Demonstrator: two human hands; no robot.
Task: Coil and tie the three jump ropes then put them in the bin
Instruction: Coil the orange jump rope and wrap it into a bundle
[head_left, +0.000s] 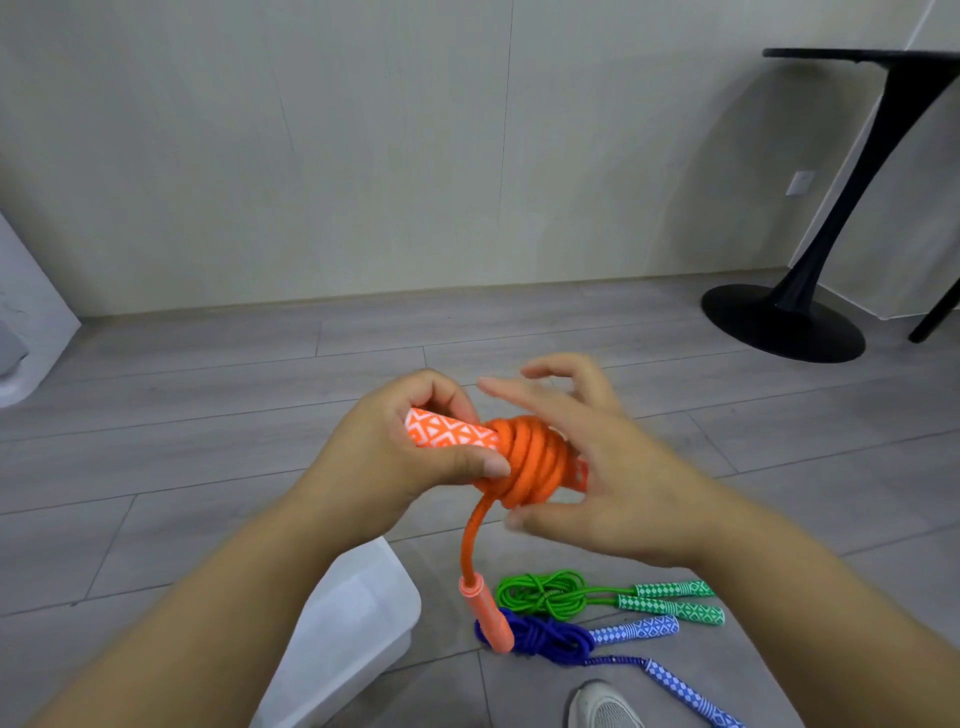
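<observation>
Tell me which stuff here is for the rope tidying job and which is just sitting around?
For the job: orange rope, held by left hand and right hand; green rope; blue rope; white bin.

Just lying about: black table; shoe; wall socket.

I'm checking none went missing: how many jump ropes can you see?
3. The orange rope is wound up between the left hand and right hand. The green rope and the blue rope lie bundled on the floor below.
</observation>
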